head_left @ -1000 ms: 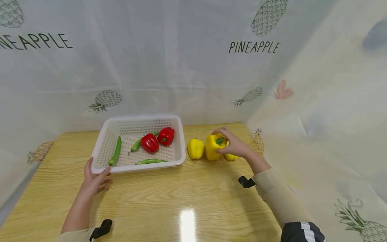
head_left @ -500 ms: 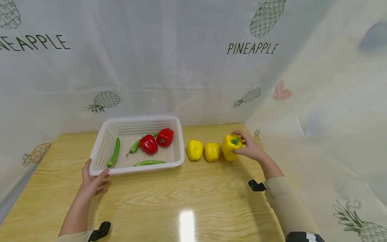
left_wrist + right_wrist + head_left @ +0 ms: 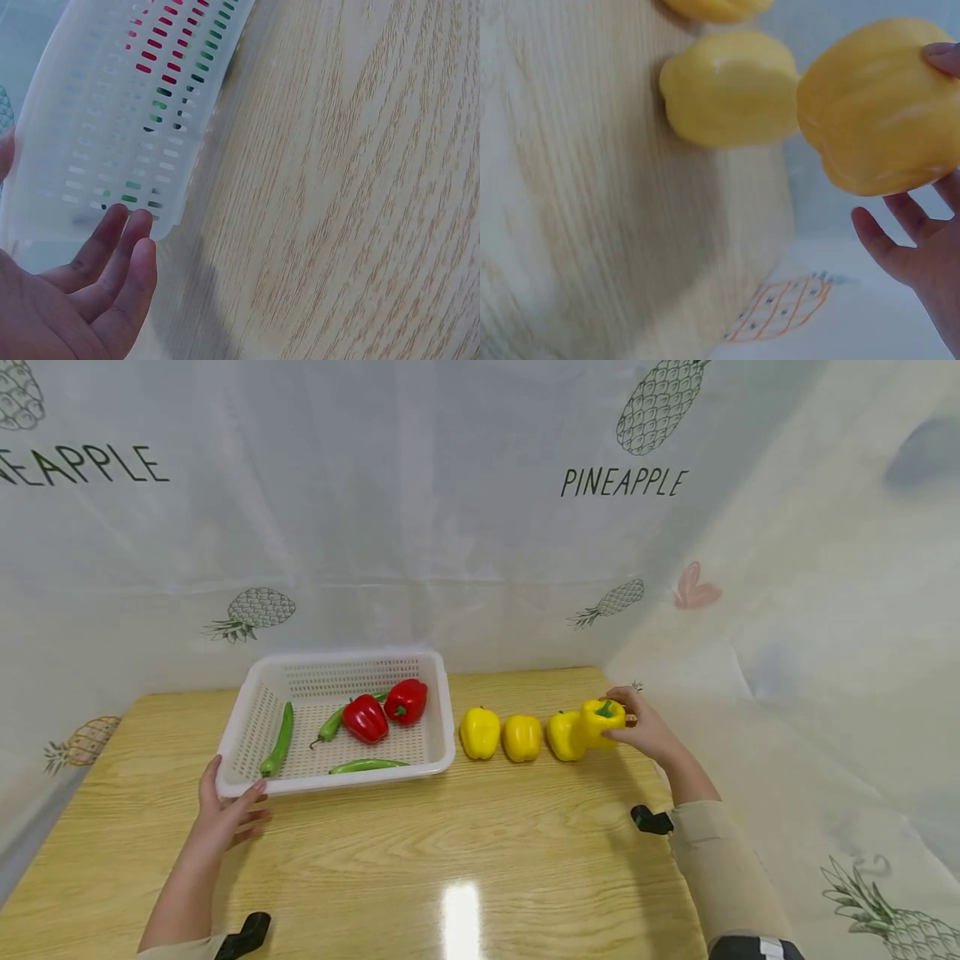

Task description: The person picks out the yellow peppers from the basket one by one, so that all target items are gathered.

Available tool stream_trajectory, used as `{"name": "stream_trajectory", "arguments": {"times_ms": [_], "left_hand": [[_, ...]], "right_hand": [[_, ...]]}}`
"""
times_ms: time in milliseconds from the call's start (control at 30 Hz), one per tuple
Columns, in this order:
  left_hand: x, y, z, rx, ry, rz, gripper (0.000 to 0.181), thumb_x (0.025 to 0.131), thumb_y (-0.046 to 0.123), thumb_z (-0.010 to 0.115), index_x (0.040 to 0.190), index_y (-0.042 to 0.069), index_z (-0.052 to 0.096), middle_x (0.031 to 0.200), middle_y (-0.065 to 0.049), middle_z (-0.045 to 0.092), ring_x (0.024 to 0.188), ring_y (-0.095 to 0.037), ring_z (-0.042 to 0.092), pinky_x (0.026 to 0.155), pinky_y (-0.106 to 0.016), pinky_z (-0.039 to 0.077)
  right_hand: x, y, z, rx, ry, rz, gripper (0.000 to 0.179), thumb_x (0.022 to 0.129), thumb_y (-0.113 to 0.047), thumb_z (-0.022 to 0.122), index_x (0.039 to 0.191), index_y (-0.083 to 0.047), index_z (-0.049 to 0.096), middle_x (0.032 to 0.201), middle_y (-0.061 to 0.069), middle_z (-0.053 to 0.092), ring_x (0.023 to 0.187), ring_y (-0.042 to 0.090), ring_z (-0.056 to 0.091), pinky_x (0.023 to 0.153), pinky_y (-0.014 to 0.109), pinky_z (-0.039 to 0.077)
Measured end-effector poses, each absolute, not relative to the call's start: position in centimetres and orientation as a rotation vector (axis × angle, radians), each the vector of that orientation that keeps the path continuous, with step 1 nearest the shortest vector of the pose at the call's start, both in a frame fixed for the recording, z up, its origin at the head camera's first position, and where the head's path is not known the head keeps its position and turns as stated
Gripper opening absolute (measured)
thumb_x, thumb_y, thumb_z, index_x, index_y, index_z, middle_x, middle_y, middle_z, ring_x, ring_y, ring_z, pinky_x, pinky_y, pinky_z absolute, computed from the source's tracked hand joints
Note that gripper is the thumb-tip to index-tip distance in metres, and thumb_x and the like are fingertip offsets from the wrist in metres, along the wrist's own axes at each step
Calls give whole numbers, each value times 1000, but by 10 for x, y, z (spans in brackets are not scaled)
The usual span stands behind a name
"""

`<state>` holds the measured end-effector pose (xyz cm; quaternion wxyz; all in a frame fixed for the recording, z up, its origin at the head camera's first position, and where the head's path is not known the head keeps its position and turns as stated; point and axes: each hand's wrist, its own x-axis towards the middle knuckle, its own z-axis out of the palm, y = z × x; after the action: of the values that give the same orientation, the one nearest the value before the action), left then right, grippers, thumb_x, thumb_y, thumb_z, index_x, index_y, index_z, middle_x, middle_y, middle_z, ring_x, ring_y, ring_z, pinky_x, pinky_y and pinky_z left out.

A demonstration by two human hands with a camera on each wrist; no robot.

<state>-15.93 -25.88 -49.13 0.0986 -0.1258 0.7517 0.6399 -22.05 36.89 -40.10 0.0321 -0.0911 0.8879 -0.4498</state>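
My right hand (image 3: 647, 728) grips a yellow bell pepper (image 3: 597, 727) at the right end of a row. In the right wrist view this pepper (image 3: 881, 109) hangs over the table's far edge, beside another yellow bell pepper (image 3: 731, 90). Three more stand to its left: one (image 3: 564, 737) overlapped by the held pepper, a middle one (image 3: 522, 738) and a leftmost one (image 3: 480, 732). My left hand (image 3: 217, 818) holds the near left corner of a white plastic basket (image 3: 345, 782); in the left wrist view its lower fingers (image 3: 112, 277) reach the slotted wall.
Inside the basket lie two red bell peppers (image 3: 365, 719) and long green chili peppers (image 3: 279, 742). The wooden table (image 3: 390, 860) ends at a pineapple-print curtain (image 3: 450, 527) behind and to the right.
My right hand has carried the yellow bell pepper rightward along the row, uncovering the peppers behind it. My left hand stays at the basket's corner.
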Motion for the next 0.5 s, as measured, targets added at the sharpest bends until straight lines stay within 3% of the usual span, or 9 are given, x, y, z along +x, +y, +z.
{"name": "stream_trajectory", "arguments": {"times_ms": [200,500], "left_hand": [[-157,-260,-490,-342,2243,1887,96,100,36,54,146,40,-30,87,18,61,75,-9,67,65,-30,55],[-157,-259,-490,-325,2260,1877,96,100,37,55,146,39,-29,92,15,61,77,-11,68,66,-32,55]], "right_hand": [[-233,399,-435,-170,2724,-1439,65,89,-9,70,142,3,33,142,25,39,116,35,40,89,36,44],[-237,421,-462,-26,2660,-1525,65,93,-21,67,143,-1,29,149,24,25,126,46,37,100,58,37]]}}
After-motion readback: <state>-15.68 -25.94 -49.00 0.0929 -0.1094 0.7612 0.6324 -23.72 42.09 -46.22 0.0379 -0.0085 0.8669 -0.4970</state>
